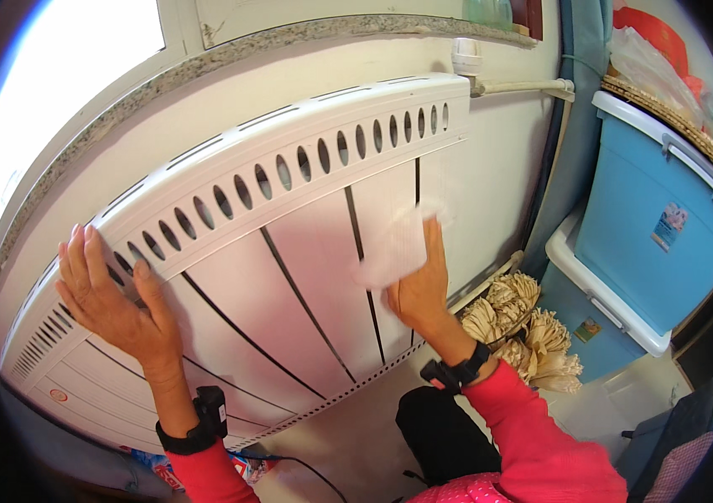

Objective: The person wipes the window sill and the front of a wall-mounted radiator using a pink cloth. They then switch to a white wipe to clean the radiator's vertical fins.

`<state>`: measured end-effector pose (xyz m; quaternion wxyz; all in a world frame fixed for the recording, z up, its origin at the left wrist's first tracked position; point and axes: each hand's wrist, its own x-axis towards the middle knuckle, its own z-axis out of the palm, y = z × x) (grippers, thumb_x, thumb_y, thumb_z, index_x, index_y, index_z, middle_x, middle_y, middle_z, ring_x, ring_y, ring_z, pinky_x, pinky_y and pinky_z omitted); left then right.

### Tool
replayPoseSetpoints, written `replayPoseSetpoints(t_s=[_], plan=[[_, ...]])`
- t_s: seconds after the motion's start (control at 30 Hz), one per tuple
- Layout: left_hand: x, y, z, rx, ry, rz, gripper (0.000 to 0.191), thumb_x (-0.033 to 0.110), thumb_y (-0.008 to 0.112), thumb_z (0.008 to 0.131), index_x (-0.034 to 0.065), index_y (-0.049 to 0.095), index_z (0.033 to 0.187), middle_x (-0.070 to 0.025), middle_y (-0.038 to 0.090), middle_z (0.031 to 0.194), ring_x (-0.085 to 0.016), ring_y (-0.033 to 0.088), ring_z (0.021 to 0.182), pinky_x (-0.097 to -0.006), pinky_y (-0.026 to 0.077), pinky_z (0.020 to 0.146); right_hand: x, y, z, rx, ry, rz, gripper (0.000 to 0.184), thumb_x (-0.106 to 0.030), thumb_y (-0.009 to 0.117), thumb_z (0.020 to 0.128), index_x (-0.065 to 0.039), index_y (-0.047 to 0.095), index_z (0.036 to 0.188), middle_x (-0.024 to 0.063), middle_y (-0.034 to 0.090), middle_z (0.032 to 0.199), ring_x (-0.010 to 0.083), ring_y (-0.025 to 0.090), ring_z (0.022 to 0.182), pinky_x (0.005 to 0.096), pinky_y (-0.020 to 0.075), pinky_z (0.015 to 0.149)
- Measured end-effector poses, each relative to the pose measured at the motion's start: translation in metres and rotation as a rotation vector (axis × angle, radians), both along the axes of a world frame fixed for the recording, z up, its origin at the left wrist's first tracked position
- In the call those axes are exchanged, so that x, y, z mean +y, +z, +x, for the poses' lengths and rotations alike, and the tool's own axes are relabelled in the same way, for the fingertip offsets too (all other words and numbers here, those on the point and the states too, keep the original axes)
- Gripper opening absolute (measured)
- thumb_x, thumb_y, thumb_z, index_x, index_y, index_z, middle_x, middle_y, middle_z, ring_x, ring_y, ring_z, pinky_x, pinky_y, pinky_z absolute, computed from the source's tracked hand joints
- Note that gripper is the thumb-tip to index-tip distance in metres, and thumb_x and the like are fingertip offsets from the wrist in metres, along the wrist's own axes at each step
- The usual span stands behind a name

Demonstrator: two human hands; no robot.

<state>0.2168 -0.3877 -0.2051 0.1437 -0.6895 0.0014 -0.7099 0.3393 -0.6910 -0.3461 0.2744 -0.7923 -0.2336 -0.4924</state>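
Observation:
A white panel radiator (306, 251) with a row of oval slots along its upper part fills the wall before me. My left hand (114, 305) rests on its upper left edge, fingers spread, holding nothing. In my right hand (426, 283) is a white cloth (394, 251), blurred and pressed against the radiator's front near its right end. The palm side of the right hand is hidden from view. Both wrists wear black straps with small devices.
Blue storage boxes (658, 214) with white lids stand stacked at the right. Dried corn husk bundles (520, 320) lie beside them near a low pipe. A valve (466, 56) and pipe adjoin the radiator's top right. Above runs a speckled stone windowsill (306, 41). A black cable (306, 465) trails below.

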Motion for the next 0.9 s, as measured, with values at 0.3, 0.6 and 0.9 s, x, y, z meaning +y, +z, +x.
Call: replayPoseSetpoints(t_s=[0.3,0.6,0.9], plan=[[-0.001,0.000,0.002,-0.024,0.029,0.022,0.052,0.025,0.053,0.095,0.0098,0.048,0.144,-0.0115,0.051,0.147,-0.030,0.038,0.144,-0.0509,0.016,0.120,-0.035,0.038,0.039,-0.143,-0.060,0.026,0.065,-0.008,0.068,0.076,0.011,0.046,0.135,0.0346,0.043,0.141,0.0524,0.034,0.137,0.0546,0.0280,0.116],[-0.001,0.001,0.002,-0.026,0.031,0.025,0.051,0.028,0.051,0.097,0.0115,0.047,0.145,-0.0121,0.050,0.147,-0.030,0.038,0.143,-0.0523,0.015,0.121,-0.024,-0.024,-0.005,0.025,-0.022,0.052,0.059,-0.010,0.065,0.082,0.011,0.046,0.134,0.0355,0.040,0.142,0.0532,0.036,0.135,0.0531,0.0316,0.114],[0.003,-0.001,0.004,-0.036,0.041,0.050,0.051,0.032,0.052,0.098,0.0129,0.047,0.145,-0.0118,0.050,0.147,-0.031,0.039,0.143,-0.0535,0.015,0.121,-0.035,-0.026,0.010,-0.009,-0.044,0.143,0.052,-0.019,0.059,0.090,0.010,0.048,0.131,0.0353,0.042,0.139,0.0543,0.038,0.130,0.0540,0.0316,0.111]])
